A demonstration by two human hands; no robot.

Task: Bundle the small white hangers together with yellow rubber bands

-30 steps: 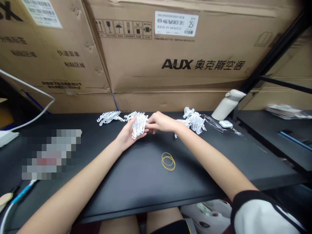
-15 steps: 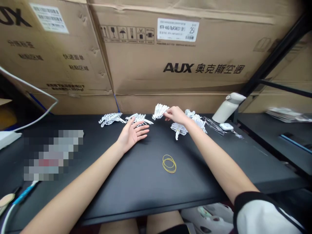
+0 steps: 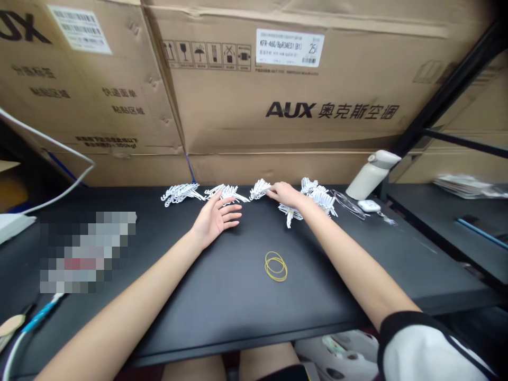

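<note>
My right hand (image 3: 287, 195) is closed at the back of the black table, its fingers pinching the end of a bundle of white hooks (image 3: 259, 189). The bundle's curved ends fan out to the left, low over the tabletop. My left hand (image 3: 215, 219) is open and palm up with spread fingers, holding nothing. Just behind its fingers lies a pile of white hooks (image 3: 238, 194), partly covered by the hand. Farther left is another pile of white hooks (image 3: 179, 194). Right of my right wrist, more hooks (image 3: 324, 200) lie near a banded bundle (image 3: 290, 215), partly hidden by my forearm.
Yellow rubber bands (image 3: 275, 266) lie mid-table. At the back right are a white bottle (image 3: 368, 175), eyeglasses (image 3: 349, 206) and a small white case (image 3: 369, 206). A blurred-out object (image 3: 89, 254) lies left beside a cable (image 3: 37, 317). Large cardboard boxes (image 3: 230, 121) stand behind the table.
My right hand has lowered the bundle of hooks slightly, down toward the tabletop. The left hand stays almost still, open.
</note>
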